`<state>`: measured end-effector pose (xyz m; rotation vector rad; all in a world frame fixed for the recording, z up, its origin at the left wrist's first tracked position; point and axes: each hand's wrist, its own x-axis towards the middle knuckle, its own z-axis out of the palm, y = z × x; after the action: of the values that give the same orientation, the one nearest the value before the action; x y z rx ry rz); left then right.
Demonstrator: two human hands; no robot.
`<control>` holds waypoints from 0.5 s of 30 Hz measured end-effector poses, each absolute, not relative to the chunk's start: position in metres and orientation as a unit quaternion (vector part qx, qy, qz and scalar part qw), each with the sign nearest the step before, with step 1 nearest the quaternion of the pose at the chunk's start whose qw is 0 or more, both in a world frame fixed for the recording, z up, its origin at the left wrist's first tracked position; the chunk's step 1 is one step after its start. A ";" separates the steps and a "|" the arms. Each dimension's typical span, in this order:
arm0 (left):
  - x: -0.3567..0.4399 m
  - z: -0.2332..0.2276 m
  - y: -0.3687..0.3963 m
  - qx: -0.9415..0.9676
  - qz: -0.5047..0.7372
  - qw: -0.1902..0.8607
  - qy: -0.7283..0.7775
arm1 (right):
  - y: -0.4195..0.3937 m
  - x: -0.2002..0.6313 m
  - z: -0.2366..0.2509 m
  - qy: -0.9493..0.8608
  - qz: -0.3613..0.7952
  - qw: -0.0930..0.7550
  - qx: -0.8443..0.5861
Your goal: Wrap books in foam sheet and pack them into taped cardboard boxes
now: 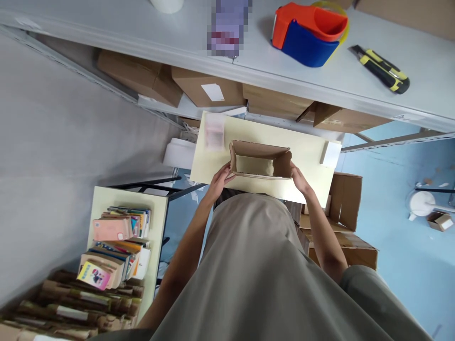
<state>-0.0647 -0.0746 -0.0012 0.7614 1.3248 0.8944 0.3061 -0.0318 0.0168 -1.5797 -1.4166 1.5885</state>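
— What's in the hands?

— A small open cardboard box point(260, 160), brown, its top flaps up and nothing visible inside. It sits on a pale yellow table point(305, 147) right in front of the person, close to the near edge.

— Both hands on it?

— Yes. The left hand point(221, 177) is pressed against the box's left end, fingers closed on the corner. The right hand point(299, 179) is clamped on the right end, fingers along the flap there. The box is held between them.

— What else is on that table?

— A blurred pinkish packet point(214, 132) at the far left corner, and a white block point(331, 154) at the right edge, both apart from the box.

— And around it?

— Beyond the table a grey shelf point(124, 28) carries an orange and blue tape dispenser point(309, 33) and, well apart to its right, a yellow and black utility knife point(383, 68). Under that shelf lie brown cartons point(202, 87). To the person's left a second pale table point(97, 199) holds a stack of books point(117, 251), with flat cardboard sleeves point(71, 308) piled just beside it. More open cartons point(346, 203) stand on the blue floor at the right.
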 end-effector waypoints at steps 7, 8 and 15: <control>-0.072 0.008 -0.061 0.347 0.345 0.626 0.607 | -0.030 0.314 0.030 -0.454 0.650 0.237 -0.561; -0.074 0.009 -0.060 0.344 0.346 0.627 0.607 | -0.032 0.315 0.029 -0.451 0.655 0.239 -0.557; -0.078 0.019 -0.049 0.344 0.292 0.642 0.620 | -0.042 0.304 0.017 -0.439 0.663 0.248 -0.553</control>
<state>-0.0777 -0.0489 0.0193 0.7839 1.4140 0.6646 0.3042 -0.0425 0.0172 -1.5060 -1.1977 1.8073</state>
